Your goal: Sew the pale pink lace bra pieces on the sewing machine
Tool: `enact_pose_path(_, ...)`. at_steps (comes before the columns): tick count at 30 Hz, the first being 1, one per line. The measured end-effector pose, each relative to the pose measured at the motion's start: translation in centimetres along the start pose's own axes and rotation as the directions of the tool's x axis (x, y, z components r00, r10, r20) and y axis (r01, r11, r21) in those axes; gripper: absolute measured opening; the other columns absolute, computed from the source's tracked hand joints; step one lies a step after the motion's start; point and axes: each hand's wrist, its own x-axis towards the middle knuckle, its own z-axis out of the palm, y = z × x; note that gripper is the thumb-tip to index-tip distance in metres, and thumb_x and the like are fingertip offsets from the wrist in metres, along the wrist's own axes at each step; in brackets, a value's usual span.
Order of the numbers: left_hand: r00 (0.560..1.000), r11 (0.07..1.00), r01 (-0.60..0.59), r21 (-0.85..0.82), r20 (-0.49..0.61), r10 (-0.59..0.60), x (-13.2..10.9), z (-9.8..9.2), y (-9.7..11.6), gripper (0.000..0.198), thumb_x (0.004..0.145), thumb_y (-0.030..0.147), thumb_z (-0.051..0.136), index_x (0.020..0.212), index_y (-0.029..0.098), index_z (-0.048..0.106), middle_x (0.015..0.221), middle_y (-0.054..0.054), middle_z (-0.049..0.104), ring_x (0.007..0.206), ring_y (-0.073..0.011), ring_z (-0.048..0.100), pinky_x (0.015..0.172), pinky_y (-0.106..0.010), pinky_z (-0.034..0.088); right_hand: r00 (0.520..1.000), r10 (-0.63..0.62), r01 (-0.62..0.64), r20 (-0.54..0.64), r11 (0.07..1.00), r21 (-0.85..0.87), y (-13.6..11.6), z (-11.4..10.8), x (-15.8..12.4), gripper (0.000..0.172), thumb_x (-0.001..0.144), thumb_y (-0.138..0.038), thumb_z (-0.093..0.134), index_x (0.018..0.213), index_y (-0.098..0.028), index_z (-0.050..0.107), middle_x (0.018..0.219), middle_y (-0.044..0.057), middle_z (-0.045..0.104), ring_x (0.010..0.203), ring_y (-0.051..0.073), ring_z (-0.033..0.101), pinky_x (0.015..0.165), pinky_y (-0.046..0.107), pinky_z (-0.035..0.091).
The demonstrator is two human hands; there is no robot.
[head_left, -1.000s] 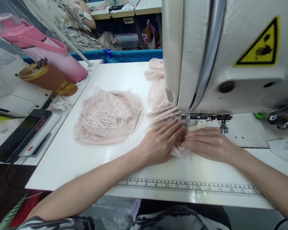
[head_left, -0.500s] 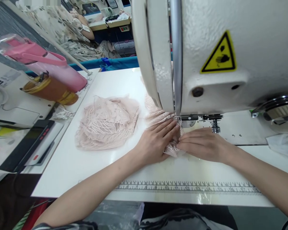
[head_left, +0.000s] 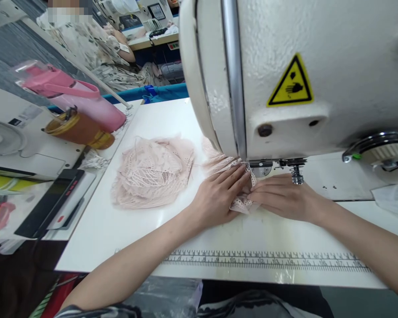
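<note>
Pale pink lace fabric lies bunched under the head of a white sewing machine. My left hand rests flat on the lace, fingers stretched toward the presser area. From the right, my right hand pinches the edge of the same lace between thumb and fingers. The needle is hidden behind the machine head and my left fingertips. Left of my hands, a crumpled pile of pink lace sits on the white table, joined by a thin thread toward the piece at the machine.
A printed ruler strip runs along the table's front. At left stand a pink bottle, an amber cup and a black control panel. Another person in a floral garment sits beyond the table.
The view has shifted slightly, so the surroundings at left appear farther right. Both hands keep almost the same place on the lace.
</note>
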Motion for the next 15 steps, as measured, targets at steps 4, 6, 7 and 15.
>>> enact_pose_path(4,1.000,1.000,-0.011,0.012,-0.029,0.011,0.1,0.2,0.1,0.063,0.089,0.047,0.047,0.137,0.007,0.044,0.142,-0.015,0.046,0.134,-0.0278,0.041,0.108,-0.044,0.043,1.000,0.010,-0.010,0.030,1.000,-0.004,0.3,0.0,-0.2,0.019,0.092,-0.017,0.047,0.093,-0.025,0.065,0.090,-0.004,0.071,0.084,0.009,0.063,0.073,0.021,0.050)
enact_pose_path(6,0.999,1.000,-0.012,0.014,-0.033,0.012,0.1,0.2,0.1,0.063,0.090,0.050,0.045,0.137,0.007,0.045,0.141,-0.015,0.047,0.134,-0.0283,0.042,0.107,-0.044,0.043,0.999,0.015,-0.014,0.040,1.000,-0.021,0.5,0.0,-0.3,0.019,0.092,-0.017,0.047,0.094,-0.025,0.064,0.090,-0.004,0.070,0.081,0.008,0.062,0.073,0.021,0.050)
enact_pose_path(7,0.999,1.000,-0.011,0.015,-0.031,0.011,0.1,0.2,0.2,0.063,0.091,0.050,0.045,0.136,0.008,0.045,0.141,-0.015,0.047,0.133,-0.0286,0.043,0.107,-0.045,0.043,0.999,0.013,-0.012,0.042,0.999,-0.031,0.5,-0.1,-0.2,0.018,0.092,-0.017,0.047,0.095,-0.025,0.063,0.090,-0.004,0.070,0.080,0.008,0.062,0.074,0.021,0.049)
enact_pose_path(15,0.999,1.000,0.012,0.016,-0.029,-0.012,0.4,0.2,0.5,0.055,0.092,0.047,0.044,0.135,0.012,0.049,0.139,-0.016,0.049,0.132,-0.0299,0.045,0.104,-0.045,0.045,0.992,-0.049,0.026,-0.115,0.980,-0.200,0.3,-1.5,0.9,0.012,0.089,-0.014,0.051,0.088,-0.022,0.060,0.078,-0.005,0.069,0.072,0.008,0.061,0.059,0.025,0.042)
